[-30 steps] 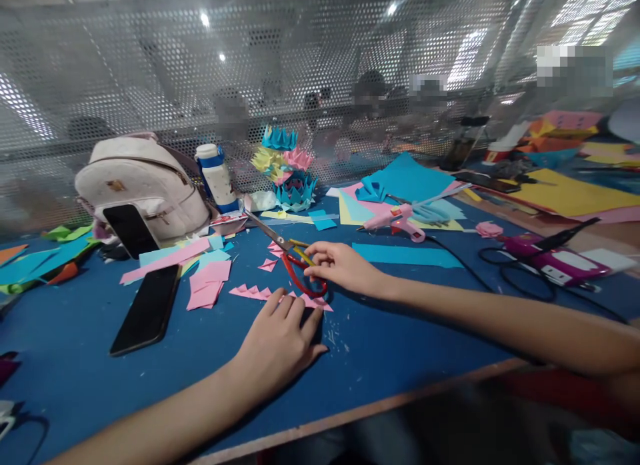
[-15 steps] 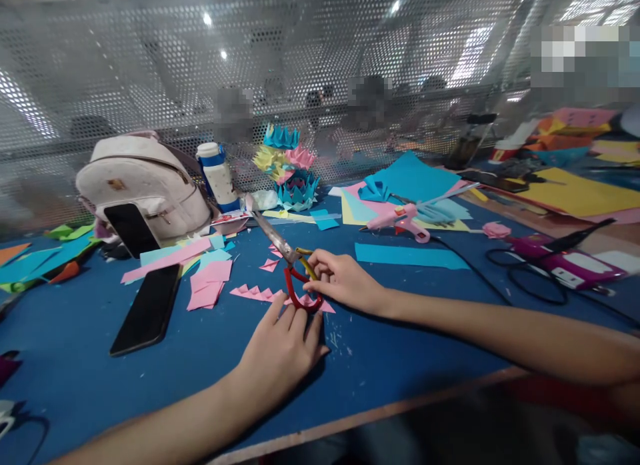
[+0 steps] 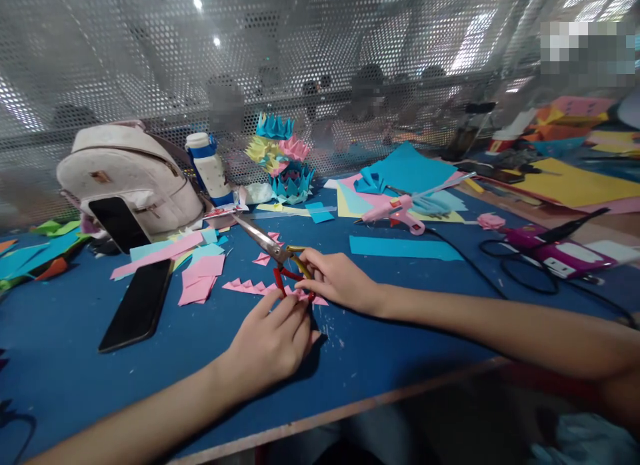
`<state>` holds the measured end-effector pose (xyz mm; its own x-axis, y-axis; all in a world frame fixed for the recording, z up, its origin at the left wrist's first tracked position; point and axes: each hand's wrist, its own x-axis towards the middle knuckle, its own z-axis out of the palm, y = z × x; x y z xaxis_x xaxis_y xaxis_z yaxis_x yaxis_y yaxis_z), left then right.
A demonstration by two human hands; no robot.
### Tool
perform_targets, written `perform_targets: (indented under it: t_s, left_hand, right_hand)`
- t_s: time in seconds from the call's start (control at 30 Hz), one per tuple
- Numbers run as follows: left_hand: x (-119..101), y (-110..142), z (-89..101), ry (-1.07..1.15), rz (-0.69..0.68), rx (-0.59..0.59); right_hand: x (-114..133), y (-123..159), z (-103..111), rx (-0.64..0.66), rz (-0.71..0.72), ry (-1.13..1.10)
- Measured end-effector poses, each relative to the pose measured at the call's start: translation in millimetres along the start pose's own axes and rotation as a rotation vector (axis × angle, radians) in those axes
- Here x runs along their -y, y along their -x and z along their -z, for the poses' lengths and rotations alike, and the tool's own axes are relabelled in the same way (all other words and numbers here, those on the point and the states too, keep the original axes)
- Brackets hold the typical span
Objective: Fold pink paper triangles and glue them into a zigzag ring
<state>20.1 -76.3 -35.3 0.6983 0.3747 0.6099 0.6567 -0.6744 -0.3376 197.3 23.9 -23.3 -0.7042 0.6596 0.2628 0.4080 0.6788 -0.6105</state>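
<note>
Head view: scissors slant lengthwise, blades pointing away and left, apparently closed.

under my fingers i have a blue tabletop; beyond them stands a grey perforated screen, bright lights showing high up.

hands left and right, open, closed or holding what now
Left hand: curled at the red scissors handle; grip unclear.
Right hand: closed on the yellow scissors handle.
</note>
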Motion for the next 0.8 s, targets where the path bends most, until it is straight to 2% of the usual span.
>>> perform_targets:
  t_s: [0.3, 0.47, 0.8]
  left_hand:
    - [8, -2, -5.9, 0.124, 0.006, 0.027]
    - [15, 6, -3.4, 0.244, -0.168, -0.063]
    - [20, 8, -0.6, 0.271, -0.201, -0.074]
  right_hand:
    - [0, 0, 0, 0.003, 0.019, 0.011]
    - [-6, -2, 0, -0.021, -0.014, -0.135]
    - [-9, -6, -4, -0.137, -0.05, -0.356]
